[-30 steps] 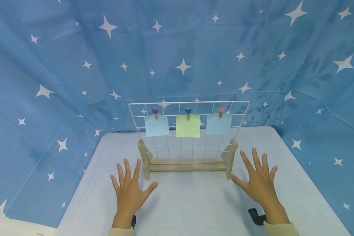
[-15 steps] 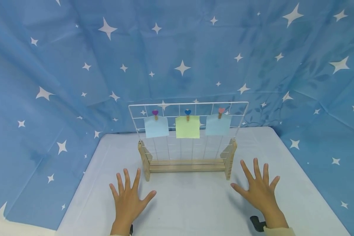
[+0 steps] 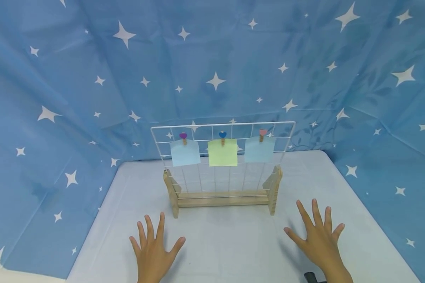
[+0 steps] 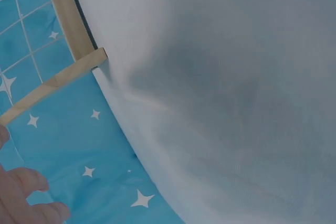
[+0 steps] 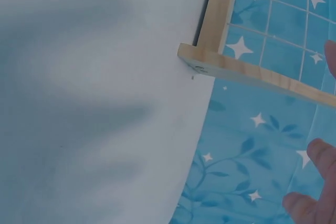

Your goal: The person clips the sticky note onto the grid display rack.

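A white wire grid (image 3: 217, 125) stands in a wooden base (image 3: 223, 199) on the table. Three paper notes hang from its upper part: a light blue note (image 3: 185, 153) at left, a yellow-green note (image 3: 222, 153) in the middle and another blue note (image 3: 259, 150) at right. Heart-topped clothespins hold them: purple (image 3: 183, 136), dark blue (image 3: 222, 135) and pink (image 3: 262, 133). My left hand (image 3: 152, 251), fingers spread, is in front of the base's left end, holding nothing. Fingers spread too, my right hand (image 3: 318, 239) is in front and right of the base, holding nothing.
The white-covered table (image 3: 219, 243) has rounded far corners. Behind it and along both sides hangs a blue curtain (image 3: 212, 59) with white stars. A black strap piece (image 3: 310, 277) shows beside the right wrist.
Both hands have drawn back toward the near edge, away from the wire grid, and the right one has also shifted right. The notes and clothespins stay in place on the grid.
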Available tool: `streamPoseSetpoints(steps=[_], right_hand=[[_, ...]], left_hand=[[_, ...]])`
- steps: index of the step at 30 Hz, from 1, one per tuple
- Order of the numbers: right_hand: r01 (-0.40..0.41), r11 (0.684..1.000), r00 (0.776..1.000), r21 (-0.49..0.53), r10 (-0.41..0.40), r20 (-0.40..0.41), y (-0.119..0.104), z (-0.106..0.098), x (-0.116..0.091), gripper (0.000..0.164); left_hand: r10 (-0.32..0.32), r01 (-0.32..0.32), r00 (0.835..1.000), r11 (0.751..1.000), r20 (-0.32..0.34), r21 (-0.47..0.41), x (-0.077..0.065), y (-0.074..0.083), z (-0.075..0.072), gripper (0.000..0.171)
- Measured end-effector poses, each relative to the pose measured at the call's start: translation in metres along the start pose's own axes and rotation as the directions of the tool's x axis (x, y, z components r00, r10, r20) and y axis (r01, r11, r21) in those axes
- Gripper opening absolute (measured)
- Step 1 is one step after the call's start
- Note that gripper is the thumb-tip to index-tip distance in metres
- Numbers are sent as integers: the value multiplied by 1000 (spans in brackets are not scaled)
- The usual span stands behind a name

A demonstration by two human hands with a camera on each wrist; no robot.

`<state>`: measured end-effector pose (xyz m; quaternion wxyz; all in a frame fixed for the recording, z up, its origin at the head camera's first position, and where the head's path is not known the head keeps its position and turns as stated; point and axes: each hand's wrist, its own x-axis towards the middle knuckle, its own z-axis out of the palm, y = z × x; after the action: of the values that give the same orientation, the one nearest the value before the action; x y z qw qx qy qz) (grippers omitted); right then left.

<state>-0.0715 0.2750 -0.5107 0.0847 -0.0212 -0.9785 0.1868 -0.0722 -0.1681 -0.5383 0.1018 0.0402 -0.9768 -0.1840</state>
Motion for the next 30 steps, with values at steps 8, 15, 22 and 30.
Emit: streamPoseSetpoints(steps=[8,15,22,30], right_hand=[[-59,998,998,0,59,9,6,1,-10,98],[-177,984,980,1,176,-87,10,-3,-49,96],[-279,960,951,1,277,-136,16,-11,-80,94],[-265,964,962,31,266,-59,15,-2,-79,93]], left_hand=[[4,-4,999,1000,44,2,3,3,1,101],[119,-117,988,993,101,-28,22,11,6,99],[246,-239,963,968,110,-74,39,24,18,100],[240,-226,952,970,192,-93,27,23,12,100]])
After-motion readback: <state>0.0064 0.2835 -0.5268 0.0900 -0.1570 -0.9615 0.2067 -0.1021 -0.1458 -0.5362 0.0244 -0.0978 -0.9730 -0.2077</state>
